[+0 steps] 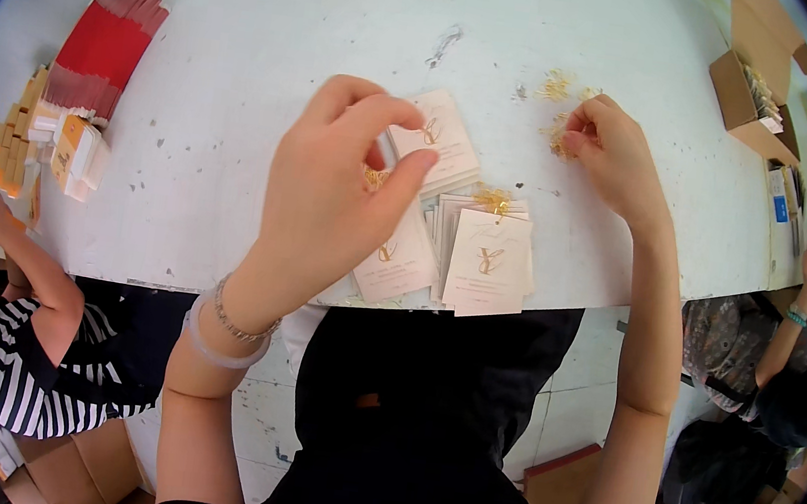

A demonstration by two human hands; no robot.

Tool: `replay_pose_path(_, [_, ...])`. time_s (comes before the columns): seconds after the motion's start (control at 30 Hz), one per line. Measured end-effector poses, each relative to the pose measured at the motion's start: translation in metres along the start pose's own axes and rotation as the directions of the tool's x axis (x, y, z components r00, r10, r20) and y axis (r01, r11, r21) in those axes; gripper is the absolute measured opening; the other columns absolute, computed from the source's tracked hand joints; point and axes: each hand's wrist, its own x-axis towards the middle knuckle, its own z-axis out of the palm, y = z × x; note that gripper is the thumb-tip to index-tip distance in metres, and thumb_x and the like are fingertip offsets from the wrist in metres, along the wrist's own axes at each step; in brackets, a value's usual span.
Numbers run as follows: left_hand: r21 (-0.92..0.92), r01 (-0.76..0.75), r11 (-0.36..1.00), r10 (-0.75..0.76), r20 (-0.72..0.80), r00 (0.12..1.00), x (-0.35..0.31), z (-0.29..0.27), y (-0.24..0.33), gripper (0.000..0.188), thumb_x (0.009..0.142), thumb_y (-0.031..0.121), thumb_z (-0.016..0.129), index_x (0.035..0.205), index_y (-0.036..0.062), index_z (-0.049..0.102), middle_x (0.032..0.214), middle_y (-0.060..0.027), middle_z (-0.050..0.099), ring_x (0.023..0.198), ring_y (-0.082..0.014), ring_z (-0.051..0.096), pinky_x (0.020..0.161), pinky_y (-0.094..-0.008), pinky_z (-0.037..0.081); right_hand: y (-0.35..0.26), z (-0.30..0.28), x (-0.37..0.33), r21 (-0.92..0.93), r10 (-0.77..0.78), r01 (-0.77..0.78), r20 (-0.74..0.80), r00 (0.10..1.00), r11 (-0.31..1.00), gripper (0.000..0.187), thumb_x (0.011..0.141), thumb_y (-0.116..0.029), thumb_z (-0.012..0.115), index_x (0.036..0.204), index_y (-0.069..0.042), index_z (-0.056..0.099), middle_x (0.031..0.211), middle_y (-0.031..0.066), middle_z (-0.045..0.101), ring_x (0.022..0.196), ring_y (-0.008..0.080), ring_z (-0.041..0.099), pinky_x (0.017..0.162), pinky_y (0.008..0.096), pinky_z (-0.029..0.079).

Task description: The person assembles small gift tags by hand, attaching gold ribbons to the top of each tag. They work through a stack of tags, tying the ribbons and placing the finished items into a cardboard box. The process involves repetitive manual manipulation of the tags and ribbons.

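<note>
Cards [487,267] topped with gold fasteners [493,200] sit at 1 o'clock from the lap [420,365], close on the counter [225,149], probably for easy reach. Left hand [328,172], 11 o'clock: fingers parted, nothing visible between. Card stack [451,152] at 12. Right hand [617,157], 1 o'clock, further out: fingers bunched at loose fasteners [557,138], can't tell if gripping; guessing they're spread for easier picking.
</note>
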Motion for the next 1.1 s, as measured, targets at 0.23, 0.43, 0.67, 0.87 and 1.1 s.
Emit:
replay_pose_path(0.23, [-0.038, -0.064, 0.997, 0.067, 0.075, 0.995, 0.017, 0.028, 0.014, 0.015, 0.078, 0.01, 0.071, 0.092, 0.005, 0.065, 0.092, -0.0064, 0.061, 0.066, -0.0183, 0.06, 0.059, -0.0307, 0.048, 0.002, 0.009, 0.007, -0.106, -0.063, 0.06, -0.022, 0.998, 0.993, 0.007, 0.081, -0.003, 0.061, 0.085, 0.002, 0.057, 0.093, 0.0104, 0.057, 0.077, 0.022, 0.058, 0.071, 0.0325, 0.047])
replay_pose_path(0.43, [0.039, -0.123, 0.992, 0.108, 0.265, 0.958, 0.053, 0.047, 0.0, 0.011, 0.078, 0.012, 0.066, 0.085, 0.0032, 0.068, 0.083, -0.0114, 0.064, 0.069, -0.0278, 0.062, 0.062, -0.037, 0.048, -0.003, 0.013, 0.013, -0.032, -0.083, 0.082, -0.036, 0.996, 0.996, 0.008, 0.079, -0.003, 0.064, 0.084, 0.0, 0.058, 0.093, 0.0117, 0.055, 0.077, 0.0242, 0.058, 0.072, 0.0347, 0.048])
replay_pose_path(0.67, [0.086, -0.123, 0.989, 0.081, 0.382, 0.921, 0.086, 0.055, 0.001, 0.01, 0.077, 0.012, 0.065, 0.082, 0.0033, 0.069, 0.076, -0.0116, 0.064, 0.073, -0.0295, 0.063, 0.062, -0.0401, 0.049, 0.01, 0.01, 0.032, -0.187, -0.285, 0.292, 0.063, 0.956, 0.938, 0.009, 0.079, -0.005, 0.066, 0.08, 0.0, 0.058, 0.096, 0.0121, 0.056, 0.072, 0.0251, 0.057, 0.067, 0.0374, 0.048])
replay_pose_path(0.87, [0.336, -0.329, 0.883, 0.215, 0.335, 0.917, 0.071, 0.049, -0.004, 0.012, 0.078, 0.009, 0.069, 0.089, 0.0035, 0.07, 0.074, -0.0098, 0.066, 0.063, -0.0227, 0.061, 0.058, -0.0332, 0.048, -0.041, -0.008, 0.036, 0.398, -0.026, -0.128, 0.359, 0.933, 0.908, 0.013, 0.081, -0.012, 0.063, 0.079, 0.0, 0.062, 0.076, 0.007, 0.059, 0.069, 0.0189, 0.055, 0.062, 0.0318, 0.046])
replay_pose_path(1.1, [0.243, -0.399, 0.884, 0.369, 0.163, 0.915, 0.066, 0.043, -0.012, 0.003, 0.074, 0.002, 0.066, 0.076, 0.0041, 0.064, 0.06, -0.007, 0.057, 0.056, -0.0221, 0.056, 0.05, -0.0332, 0.045, -0.043, 0.006, 0.04, 0.668, 0.008, -0.319, 0.425, 0.905, 0.673, 0.01, 0.086, -0.011, 0.062, 0.081, -0.004, 0.059, 0.073, -0.0004, 0.058, 0.065, 0.0068, 0.048, 0.055, 0.0211, 0.037])
